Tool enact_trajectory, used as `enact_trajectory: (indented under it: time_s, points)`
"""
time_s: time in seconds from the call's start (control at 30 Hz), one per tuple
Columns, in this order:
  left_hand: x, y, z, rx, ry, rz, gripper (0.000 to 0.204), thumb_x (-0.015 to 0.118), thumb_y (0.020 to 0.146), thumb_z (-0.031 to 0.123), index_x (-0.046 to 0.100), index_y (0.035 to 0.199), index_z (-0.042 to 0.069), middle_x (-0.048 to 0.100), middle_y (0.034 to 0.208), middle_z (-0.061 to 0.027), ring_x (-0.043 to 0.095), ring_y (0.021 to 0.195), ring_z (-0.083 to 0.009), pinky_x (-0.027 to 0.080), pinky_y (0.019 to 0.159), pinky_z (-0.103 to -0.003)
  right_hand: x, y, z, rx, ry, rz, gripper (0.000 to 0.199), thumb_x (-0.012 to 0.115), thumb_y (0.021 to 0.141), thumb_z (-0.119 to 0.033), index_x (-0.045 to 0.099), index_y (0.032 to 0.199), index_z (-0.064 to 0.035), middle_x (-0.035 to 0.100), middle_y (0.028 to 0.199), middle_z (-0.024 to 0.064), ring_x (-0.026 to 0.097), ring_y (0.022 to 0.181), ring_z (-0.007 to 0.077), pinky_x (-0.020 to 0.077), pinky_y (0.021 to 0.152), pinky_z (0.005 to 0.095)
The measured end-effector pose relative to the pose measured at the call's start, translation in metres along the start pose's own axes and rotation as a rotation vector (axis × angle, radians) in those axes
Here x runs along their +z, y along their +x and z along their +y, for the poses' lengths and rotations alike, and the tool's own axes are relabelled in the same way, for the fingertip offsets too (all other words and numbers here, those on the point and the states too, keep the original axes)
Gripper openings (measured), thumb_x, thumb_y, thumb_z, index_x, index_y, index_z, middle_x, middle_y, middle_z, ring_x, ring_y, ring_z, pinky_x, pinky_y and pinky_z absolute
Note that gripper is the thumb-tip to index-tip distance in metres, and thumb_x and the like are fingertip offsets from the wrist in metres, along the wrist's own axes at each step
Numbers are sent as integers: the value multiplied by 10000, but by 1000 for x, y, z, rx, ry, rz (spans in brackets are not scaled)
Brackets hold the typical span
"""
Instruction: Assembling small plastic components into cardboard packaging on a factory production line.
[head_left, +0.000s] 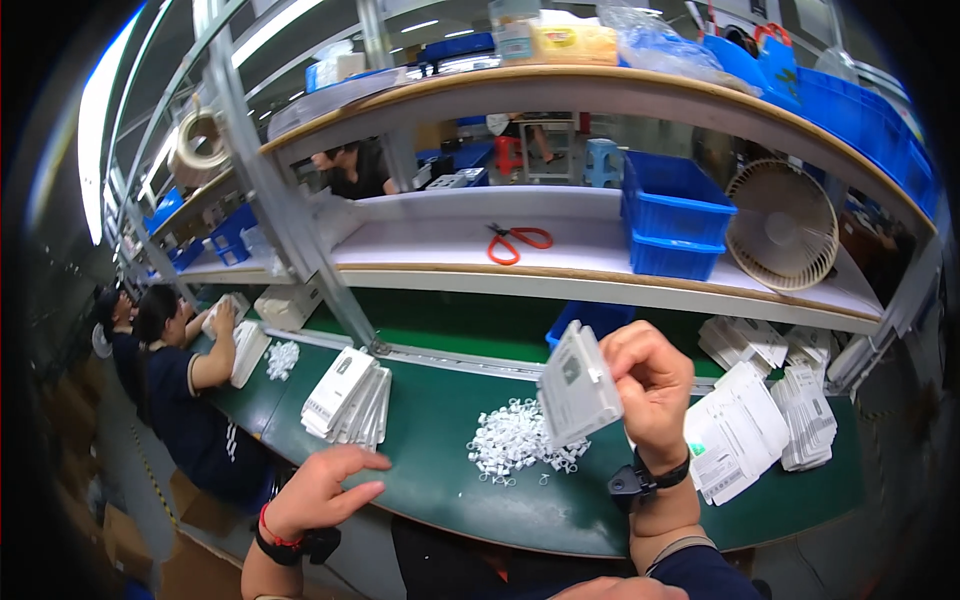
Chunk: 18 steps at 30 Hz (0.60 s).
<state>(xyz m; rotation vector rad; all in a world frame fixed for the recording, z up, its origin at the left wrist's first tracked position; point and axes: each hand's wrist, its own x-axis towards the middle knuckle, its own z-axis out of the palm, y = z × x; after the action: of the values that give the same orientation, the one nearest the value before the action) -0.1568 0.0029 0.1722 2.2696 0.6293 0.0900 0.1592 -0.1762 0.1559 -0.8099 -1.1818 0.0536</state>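
My right hand point(648, 385) is raised over the green bench, its fingers pinching the edge of a flat white package point(580, 392) held upright. Below and left of that package lies a heap of small white ring-shaped plastic pieces point(515, 445). My left hand point(325, 490) has its fingers apart and nothing in it. It is nearest to a fanned stack of flat white packages point(345, 400) just beyond it. On the right, more flat white packages point(735, 430) lie spread and overlapping, beside another leaning stack of them point(803, 420).
A shelf point(450, 225) behind the bench holds red-handled scissors point(515, 242), stacked blue bins point(678, 215) and a round fan point(783, 225). Another blue bin point(590, 318) stands under the shelf. A metal post point(315, 250) rises at left; beyond it co-workers point(190, 370) handle white packages.
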Motion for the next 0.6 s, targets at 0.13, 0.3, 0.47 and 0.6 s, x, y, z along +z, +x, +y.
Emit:
enact_trajectory:
  time_s: [0.13, 0.3, 0.47, 0.6]
  points:
    - [14, 54, 57, 623, 188, 240, 431, 727, 762, 88, 603, 1158, -28, 642, 1142, -138, 594, 1077, -249, 459, 917, -352, 14, -2, 6, 18, 28, -68, 150, 481, 693, 129, 546, 770, 17, 562, 849, 101, 547, 774, 156, 448, 725, 252]
    - [64, 111, 84, 750, -84, 416, 674, 746, 748, 104, 445, 1333, -40, 593, 1226, -157, 547, 1155, -240, 421, 980, -368, 14, -4, 4, 22, 100, -122, 146, 494, 723, 131, 539, 790, 10, 547, 869, 96, 539, 797, 153, 445, 729, 256]
    - [78, 132, 72, 540, -912, -24, 468, 644, 870, 31, 446, 1278, -82, 638, 1082, -146, 614, 980, -136, 501, 832, -270, 21, -5, 11, 63, 217, -48, 111, 495, 778, 114, 510, 800, 6, 520, 860, 81, 524, 784, 139, 439, 726, 256]
    - [64, 133, 64, 539, -918, -3, 326, 586, 899, -2, 469, 1194, -72, 652, 1009, -126, 633, 896, -116, 512, 777, -242, 26, -3, 24, 171, 204, -29, 111, 490, 819, 116, 492, 808, 5, 503, 855, 62, 502, 768, 119, 436, 722, 242]
